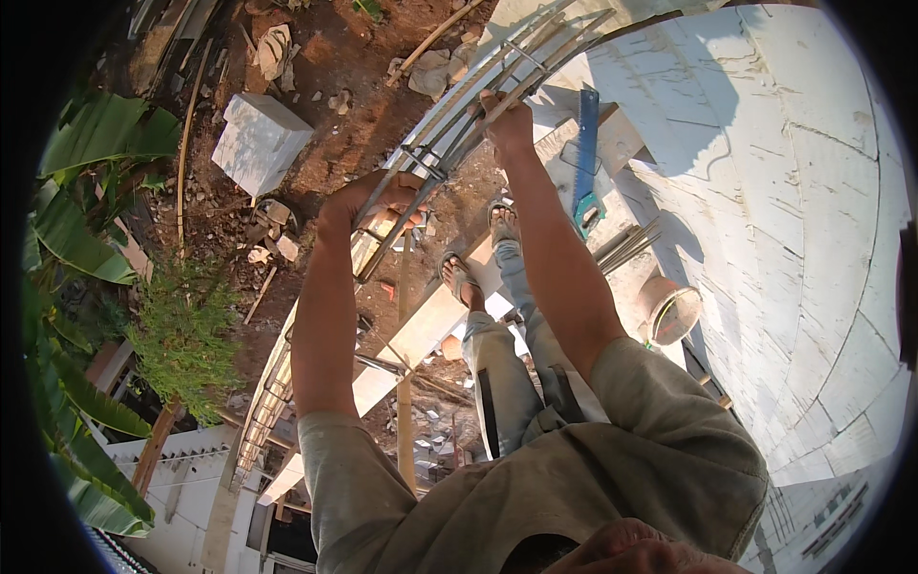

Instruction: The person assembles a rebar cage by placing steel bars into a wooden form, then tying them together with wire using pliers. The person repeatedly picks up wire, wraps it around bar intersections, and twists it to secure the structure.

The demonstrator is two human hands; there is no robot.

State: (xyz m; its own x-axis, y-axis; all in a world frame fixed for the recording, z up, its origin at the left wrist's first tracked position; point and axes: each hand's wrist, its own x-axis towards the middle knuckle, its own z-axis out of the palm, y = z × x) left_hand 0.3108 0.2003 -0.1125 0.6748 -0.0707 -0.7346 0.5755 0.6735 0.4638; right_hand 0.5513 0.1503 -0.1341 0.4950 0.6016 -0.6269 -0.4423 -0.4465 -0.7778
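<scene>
A long cage of steel reinforcing bars [430,165] runs in a curve from the top of the view down to the lower left, tied across with thin stirrups. My left hand [390,196] is wrapped round its bars at the middle, the fingers partly hidden behind them. Farther up the cage, my right hand [507,122] grips one bar with the fingers curled over it. To the right of that hand lies a handsaw [587,158] with a blue blade and teal handle. My sandalled feet rest on narrow boards [430,325] below.
A tall white block wall [794,220] rises on the right. Beside it stand a bucket [672,311] and a bundle of thin rods [626,249]. Far below on reddish soil are a white block [260,143] and rubble. Banana leaves [115,129] fill the left; a bamboo pole [405,421] stands near my legs.
</scene>
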